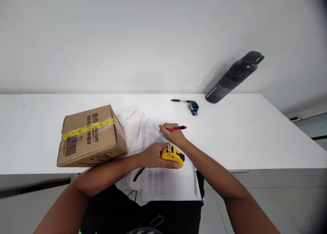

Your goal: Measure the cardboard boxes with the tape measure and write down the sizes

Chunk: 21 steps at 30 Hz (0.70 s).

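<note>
My left hand [154,155] is closed around a yellow tape measure [175,156] with black parts, held over the papers. A black strap hangs below that hand. In my right hand [173,135] is a red pen [176,128] with a dark clip, its upper end pointing right. Both hands are over a stack of paper sheets [176,186] that overhangs the desk's front edge. Dense handwriting fills the left part of the top sheet. The pen's writing tip is hidden by my fingers. Beside my left forearm stands a taped cardboard box [89,135].
Toward the back of the white desk [242,138] lie a black pen [182,100] and a blue smartwatch [194,107]. A dark water bottle [230,81] stands at the back right, near the wall [127,40]. Floor tiles show past the desk's front edge.
</note>
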{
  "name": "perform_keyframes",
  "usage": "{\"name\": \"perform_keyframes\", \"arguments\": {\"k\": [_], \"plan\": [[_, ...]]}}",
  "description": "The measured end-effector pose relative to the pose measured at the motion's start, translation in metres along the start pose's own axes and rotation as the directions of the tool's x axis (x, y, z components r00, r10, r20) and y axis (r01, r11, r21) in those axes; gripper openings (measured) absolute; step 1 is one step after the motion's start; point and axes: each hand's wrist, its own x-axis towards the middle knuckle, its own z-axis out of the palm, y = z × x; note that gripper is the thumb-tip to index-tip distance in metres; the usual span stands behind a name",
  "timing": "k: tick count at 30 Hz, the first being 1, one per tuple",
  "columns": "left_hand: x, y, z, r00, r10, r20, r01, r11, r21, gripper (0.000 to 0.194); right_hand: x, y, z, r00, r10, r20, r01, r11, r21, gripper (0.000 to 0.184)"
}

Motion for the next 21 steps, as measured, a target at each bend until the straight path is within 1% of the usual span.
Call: {"name": "perform_keyframes", "arguments": {"k": [3,7,9,12,14,18,21], "plan": [[-0.0004,-0.0017,0.0004,1.0,0.005,0.003,-0.005,1.0,-0.026,0.05,-0.0003,0.0014,-0.0001,1.0,-0.018,-0.001,0.018,1.0,-0.003,0.049],[-0.0001,-0.0031,0.0017,0.999,0.039,-0.012,-0.04,0.995,-0.097,0.052,0.0001,0.002,-0.0005,0.997,-0.011,-0.08,0.01,1.0,-0.011,0.05],[0.0004,-0.0033,0.0024,0.999,0.039,-0.015,-0.041,0.989,-0.144,0.051,0.0007,0.0013,-0.0011,0.998,-0.003,-0.065,0.002,1.0,-0.012,0.05],[0.0005,-0.0024,0.0029,1.0,0.003,-0.005,-0.004,0.981,-0.195,0.053,0.0018,0.0001,-0.0021,0.999,-0.001,-0.032,0.001,1.0,-0.016,0.049],[0.0002,-0.0012,0.0029,1.0,-0.021,0.002,0.021,0.979,-0.202,0.053,0.0022,0.0001,-0.002,0.999,-0.002,-0.049,0.001,1.0,-0.023,0.048],[-0.0006,-0.0005,0.0021,1.0,-0.021,-0.006,0.019,0.984,-0.175,0.052,0.0025,0.0029,-0.0009,0.997,-0.011,-0.074,0.009,0.999,-0.034,0.048],[-0.0005,-0.0021,0.0016,0.999,-0.05,-0.004,0.049,0.988,-0.15,0.054,0.0031,0.0055,-0.0007,0.991,-0.017,-0.13,0.011,0.999,-0.053,0.046]]}}
